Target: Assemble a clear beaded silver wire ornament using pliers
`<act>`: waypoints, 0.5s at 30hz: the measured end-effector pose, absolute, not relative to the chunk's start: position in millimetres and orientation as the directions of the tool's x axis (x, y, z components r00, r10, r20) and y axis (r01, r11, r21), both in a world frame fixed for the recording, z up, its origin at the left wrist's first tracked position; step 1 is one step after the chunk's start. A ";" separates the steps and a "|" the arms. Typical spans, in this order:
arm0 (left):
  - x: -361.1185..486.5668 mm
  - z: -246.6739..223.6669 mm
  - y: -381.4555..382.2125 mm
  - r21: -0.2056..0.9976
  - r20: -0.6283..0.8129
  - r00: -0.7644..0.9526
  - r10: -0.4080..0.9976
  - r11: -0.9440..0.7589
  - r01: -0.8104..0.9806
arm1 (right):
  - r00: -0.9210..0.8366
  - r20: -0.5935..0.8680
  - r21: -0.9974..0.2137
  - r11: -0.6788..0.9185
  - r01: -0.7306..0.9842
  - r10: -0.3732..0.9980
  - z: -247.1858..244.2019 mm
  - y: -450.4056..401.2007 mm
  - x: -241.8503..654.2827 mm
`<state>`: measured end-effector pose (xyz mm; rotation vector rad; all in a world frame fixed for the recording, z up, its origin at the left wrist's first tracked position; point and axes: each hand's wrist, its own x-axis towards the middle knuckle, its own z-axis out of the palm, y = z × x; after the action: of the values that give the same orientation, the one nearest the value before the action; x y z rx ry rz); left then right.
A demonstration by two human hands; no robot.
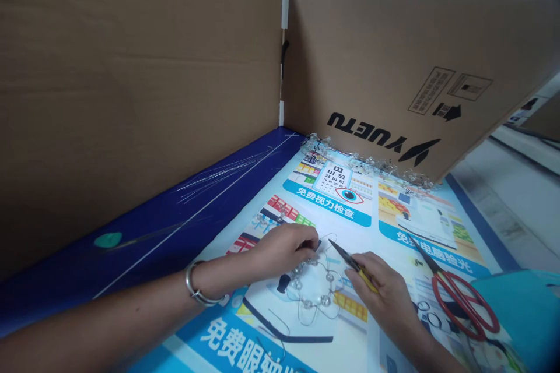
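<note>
As my left hand [284,247] pins the top of the bead ring [312,291], my right hand [380,291] has the pliers [365,277] lined up just beside it, dark tips aimed at the wire. My left fingers [301,239] are in a narrow pinch on the ring's upper edge, though they hide exactly how the wire sits. My right fingers [361,280] are wrapped closed around the yellow handles.

The ring lies flat on a printed sheet [350,215], its clear beads spaced around a thin wire loop, with a loose wire tail [273,329] trailing from it toward me. Good work here depends on a tight pinch close to the pliers' tips, keeping the ring flat so the springy wire can't twist and the beads stay evenly spaced.

Right of the ring, red-handled scissors [466,306] lie open on the sheet. Beyond it, a line of clear beaded pieces [367,163] runs along the foot of a cardboard box [394,52]. Left of the ring, a few long wires [219,178] rest on a blue strip [175,210], and a silver bangle [199,285] circles my left wrist.
</note>
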<state>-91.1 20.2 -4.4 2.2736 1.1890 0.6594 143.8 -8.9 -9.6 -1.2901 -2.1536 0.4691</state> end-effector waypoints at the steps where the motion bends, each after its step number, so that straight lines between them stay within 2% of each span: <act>1: -90.7 -5.0 19.4 0.613 0.200 0.509 0.837 -0.513 0.601 | -0.361 0.294 -0.567 0.466 0.680 0.885 -9.0 -9.2 143.3; 9: -91.5 -8.5 15.8 0.542 0.235 0.584 0.777 -0.603 0.585 | -0.364 0.279 -0.565 0.458 0.687 0.889 -7.6 -8.9 142.4; 15: -94.0 -7.1 15.4 0.559 0.258 0.607 0.752 -0.629 0.541 | -0.368 0.302 -0.562 0.476 0.677 0.880 -9.2 -9.7 144.1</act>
<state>-94.0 15.4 -7.1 2.4068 1.0288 0.6688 144.1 -9.7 -9.2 -1.2839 -2.1559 0.4654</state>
